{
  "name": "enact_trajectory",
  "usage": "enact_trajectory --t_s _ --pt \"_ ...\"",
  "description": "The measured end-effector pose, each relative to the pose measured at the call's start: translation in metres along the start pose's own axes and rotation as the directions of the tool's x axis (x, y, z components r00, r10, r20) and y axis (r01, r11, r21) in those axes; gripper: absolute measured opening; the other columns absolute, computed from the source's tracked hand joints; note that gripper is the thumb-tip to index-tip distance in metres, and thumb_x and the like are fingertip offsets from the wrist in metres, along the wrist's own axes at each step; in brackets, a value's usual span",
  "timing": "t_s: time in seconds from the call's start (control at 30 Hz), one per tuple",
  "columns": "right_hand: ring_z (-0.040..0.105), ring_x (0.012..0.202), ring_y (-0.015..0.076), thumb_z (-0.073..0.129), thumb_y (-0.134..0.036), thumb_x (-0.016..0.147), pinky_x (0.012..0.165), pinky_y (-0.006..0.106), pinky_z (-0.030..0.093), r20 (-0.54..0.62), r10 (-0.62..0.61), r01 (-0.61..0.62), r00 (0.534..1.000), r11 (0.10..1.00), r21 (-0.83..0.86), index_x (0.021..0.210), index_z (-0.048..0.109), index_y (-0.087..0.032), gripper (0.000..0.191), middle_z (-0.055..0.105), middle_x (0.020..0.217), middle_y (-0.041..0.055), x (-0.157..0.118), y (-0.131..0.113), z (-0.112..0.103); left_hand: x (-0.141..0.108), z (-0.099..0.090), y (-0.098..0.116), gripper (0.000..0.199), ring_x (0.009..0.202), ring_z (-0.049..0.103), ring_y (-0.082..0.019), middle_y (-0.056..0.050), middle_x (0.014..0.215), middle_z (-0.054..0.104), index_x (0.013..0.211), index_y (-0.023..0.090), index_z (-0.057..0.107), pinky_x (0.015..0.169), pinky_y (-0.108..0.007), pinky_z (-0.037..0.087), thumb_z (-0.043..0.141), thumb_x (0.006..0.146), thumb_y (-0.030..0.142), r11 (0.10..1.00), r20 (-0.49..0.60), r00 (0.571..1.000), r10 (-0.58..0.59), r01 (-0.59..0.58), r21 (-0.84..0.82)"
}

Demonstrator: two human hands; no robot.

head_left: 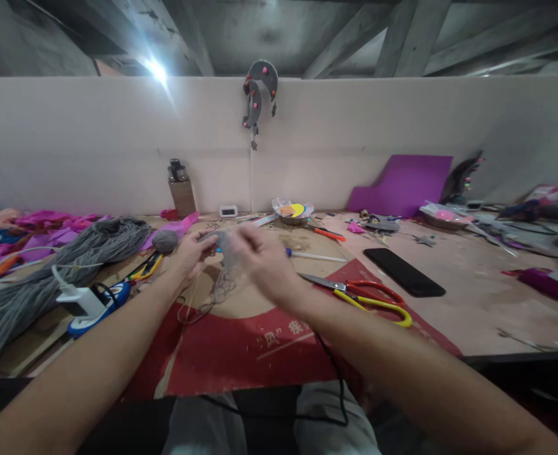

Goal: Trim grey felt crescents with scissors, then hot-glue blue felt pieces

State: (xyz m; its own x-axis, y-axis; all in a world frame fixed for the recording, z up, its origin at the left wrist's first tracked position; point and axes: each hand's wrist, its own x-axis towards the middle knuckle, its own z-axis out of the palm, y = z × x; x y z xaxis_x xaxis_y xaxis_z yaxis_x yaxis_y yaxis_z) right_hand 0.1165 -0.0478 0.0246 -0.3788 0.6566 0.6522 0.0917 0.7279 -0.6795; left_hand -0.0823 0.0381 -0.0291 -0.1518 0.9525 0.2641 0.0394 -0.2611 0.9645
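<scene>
My left hand (194,254) pinches a small grey piece (222,245) above the middle of the table. Close to its right side is my right hand (260,256), blurred by motion, its fingers bent; what they hold, if anything, cannot be made out. Loose grey yarn (219,291) hangs below the piece and trails onto a red and tan board (250,341). A ball of grey yarn (165,241) lies behind my left hand. Scissors with red and yellow handles (354,294) rest to the right of my right hand.
A black phone (404,272) lies at the right. Grey yarn skeins (103,246), a white plug (78,299) and yellow-handled cutters (146,266) are at the left. Along the back stand a brown box (182,198) and a purple sheet (406,186). A grey moon ornament (262,76) hangs on the wall.
</scene>
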Motion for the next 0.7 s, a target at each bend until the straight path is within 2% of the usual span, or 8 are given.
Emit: enact_trajectory --t_s 0.07,0.1,0.13,0.23,0.33,0.47,0.57,0.7 --pt "0.054 0.081 0.0138 0.047 -0.037 0.093 0.075 0.028 0.045 -0.268 0.179 -0.195 0.947 0.98 -0.036 0.087 0.055 -0.02 0.02 0.059 0.085 0.0002 0.002 0.03 -0.025 0.002 0.004 0.005 0.037 0.061 0.056 -0.008 0.0 0.078 0.065 0.09 0.017 0.062 0.059 -0.023 0.047 0.079 0.062 0.034 0.993 -0.021 1.0 0.005 -0.008 -0.116" --pt "0.053 0.082 0.0141 0.05 -0.038 0.09 0.074 0.028 0.045 -0.316 0.245 -0.269 0.917 0.963 -0.035 0.087 0.054 -0.02 0.019 0.058 0.087 0.0007 0.001 0.044 -0.035 0.002 0.008 0.008 0.038 0.06 0.055 -0.008 0.001 0.076 0.065 0.089 0.016 0.061 0.058 -0.021 0.046 0.081 0.06 0.03 0.976 -0.025 1.0 -0.004 -0.001 -0.219" --pt "0.053 0.08 0.0141 0.05 -0.041 0.089 0.07 0.027 0.045 -0.299 0.325 -0.338 0.898 0.941 0.006 0.089 0.053 -0.02 0.021 0.058 0.087 0.0011 -0.001 0.056 -0.042 0.002 0.012 0.01 0.038 0.059 0.055 -0.007 0.002 0.073 0.064 0.088 0.016 0.061 0.057 -0.02 0.046 0.083 0.058 0.026 0.952 -0.032 0.999 -0.015 0.005 -0.305" --pt "0.054 0.074 0.0132 0.047 -0.05 0.089 0.059 0.025 0.046 -0.019 0.493 -0.484 0.87 0.859 0.168 0.096 0.055 -0.021 0.031 0.061 0.093 0.0028 -0.008 0.075 -0.041 -0.004 0.026 0.019 0.035 0.06 0.058 -0.007 0.002 0.072 0.065 0.083 0.016 0.061 0.057 -0.019 0.047 0.084 0.057 0.02 0.915 -0.067 0.997 -0.027 -0.003 -0.404" --pt "0.054 0.066 0.0112 0.057 -0.042 0.083 0.055 0.023 0.045 0.105 0.496 -0.505 0.862 0.824 0.256 0.095 0.056 -0.021 0.025 0.062 0.087 0.0018 -0.012 0.075 -0.021 -0.01 0.04 0.027 0.03 0.059 0.058 -0.007 0.002 0.072 0.066 0.079 0.016 0.063 0.057 -0.018 0.047 0.084 0.059 0.019 0.892 -0.088 0.996 0.003 -0.042 -0.451" --pt "0.049 0.056 0.0085 0.059 -0.027 0.074 0.054 0.022 0.042 0.032 0.473 -0.456 0.88 0.824 0.336 0.077 0.056 -0.019 0.009 0.06 0.07 -0.0021 -0.012 0.075 -0.008 -0.018 0.052 0.034 0.024 0.061 0.06 -0.007 0.001 0.074 0.068 0.079 0.015 0.066 0.06 -0.018 0.048 0.083 0.063 0.017 0.848 -0.044 0.999 0.02 -0.04 -0.529" --pt "0.048 0.055 0.0079 0.059 -0.026 0.073 0.054 0.022 0.041 -0.024 0.478 -0.441 0.878 0.828 0.348 0.074 0.057 -0.019 0.007 0.06 0.068 -0.003 -0.014 0.078 -0.013 -0.025 0.06 0.032 0.022 0.065 0.062 -0.009 -0.001 0.078 0.07 0.085 0.015 0.068 0.062 -0.019 0.05 0.08 0.068 0.022 0.795 0.079 0.996 -0.041 0.08 -0.601" --pt "0.046 0.053 0.0073 0.059 -0.027 0.072 0.052 0.023 0.037 -0.058 0.503 -0.452 0.862 0.816 0.359 0.074 0.058 -0.019 0.009 0.061 0.069 -0.0031 -0.014 0.079 -0.021 -0.037 0.064 0.026 0.018 0.075 0.066 -0.013 -0.003 0.078 0.07 0.079 0.014 0.068 0.071 -0.024 0.054 0.079 0.068 0.021 0.719 0.243 0.958 -0.151 0.275 -0.638"
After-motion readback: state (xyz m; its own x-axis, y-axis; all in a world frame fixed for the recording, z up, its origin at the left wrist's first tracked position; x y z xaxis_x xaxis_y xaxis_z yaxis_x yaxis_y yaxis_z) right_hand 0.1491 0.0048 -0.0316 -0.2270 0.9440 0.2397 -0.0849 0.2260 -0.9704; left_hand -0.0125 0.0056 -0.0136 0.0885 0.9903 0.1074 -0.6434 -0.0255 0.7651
